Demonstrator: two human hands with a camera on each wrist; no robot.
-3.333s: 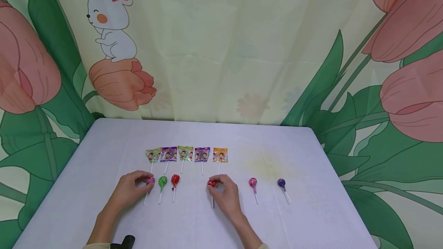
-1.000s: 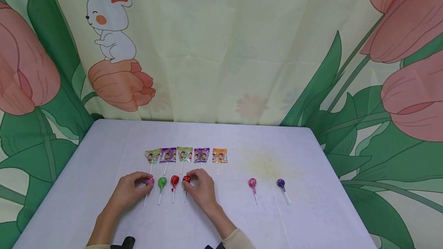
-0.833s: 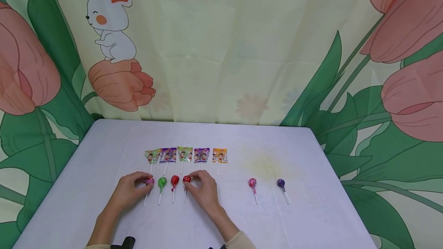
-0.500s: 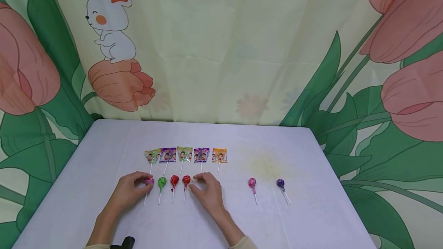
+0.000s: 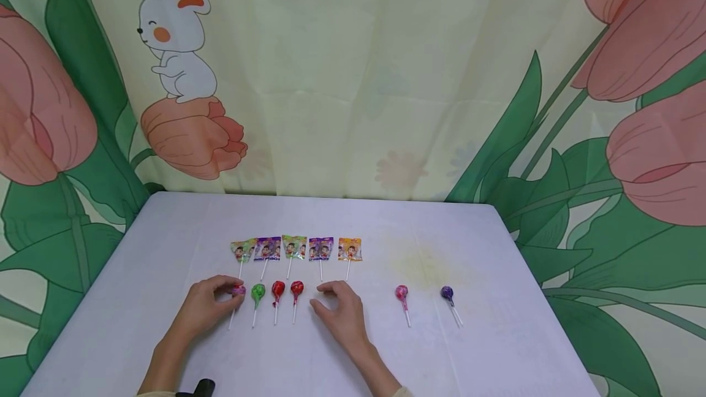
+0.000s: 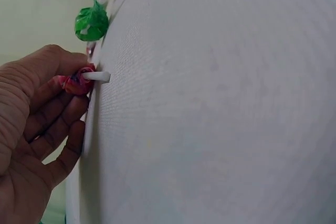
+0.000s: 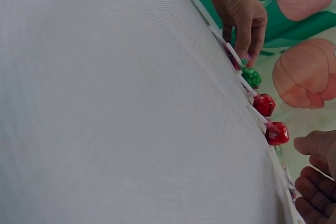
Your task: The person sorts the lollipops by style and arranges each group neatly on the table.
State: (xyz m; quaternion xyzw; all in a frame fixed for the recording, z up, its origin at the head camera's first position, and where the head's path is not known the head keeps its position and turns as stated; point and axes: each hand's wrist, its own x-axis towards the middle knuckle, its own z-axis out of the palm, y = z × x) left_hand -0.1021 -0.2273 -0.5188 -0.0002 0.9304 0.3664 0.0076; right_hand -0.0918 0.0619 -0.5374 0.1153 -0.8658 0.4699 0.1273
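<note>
My left hand (image 5: 205, 304) pinches the head of a pink lollipop (image 6: 79, 81) between thumb and fingers at the left end of the near row; its stick lies toward me. Beside it lie a green lollipop (image 5: 258, 291) and a red lollipop (image 5: 278, 288). A second red lollipop (image 5: 296, 288) comes after them. To the right of that one, my right hand (image 5: 343, 316) is apart from it, thumb and fingers spread with nothing between them. In the right wrist view its fingers (image 7: 315, 187) show at the right edge, near the second red head.
Behind runs a row of bagged lollipops, from a green bag (image 5: 242, 250) to an orange bag (image 5: 350, 249). Farther right on the white table (image 5: 496, 348) lie a pink lollipop (image 5: 402, 293) and a purple lollipop (image 5: 447, 293). A printed curtain (image 5: 331, 78) hangs behind the table.
My right hand brought the second red lollipop leftward into the near row, let it go and drew back to the right. The left hand has stayed on the pink lollipop.
</note>
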